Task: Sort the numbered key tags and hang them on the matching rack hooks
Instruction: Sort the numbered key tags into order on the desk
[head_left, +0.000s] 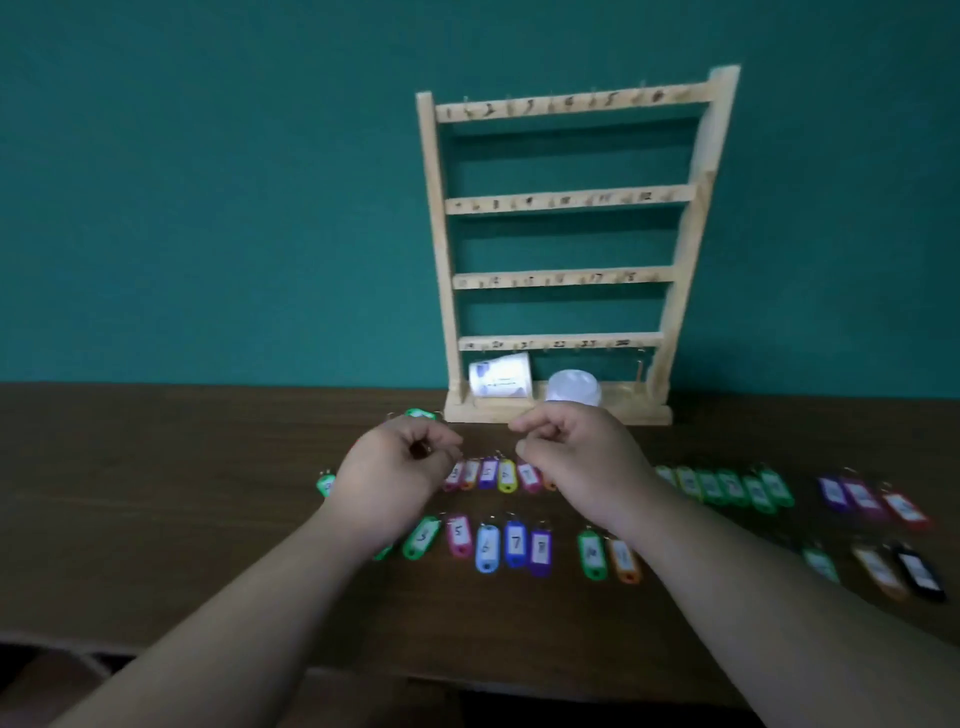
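Hovering with curled fingers (444, 444), the left hand (400, 467) and right hand (576, 457) are reaching over key tags (487, 548) lying in rows on the table (208, 493) before the wooden rack (561, 280); whether either grip is grasping anything is unclear.

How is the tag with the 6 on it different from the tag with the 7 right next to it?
The 6 tag is light blue, while the 7 tag is dark blue. The 6 tag has a 6 written on its label, the 7 tag a 7. The 6 tag lies to the left of the 7 tag. Both lie flat on the table, side by side in the near row, each with a white label and a ring at its far end.
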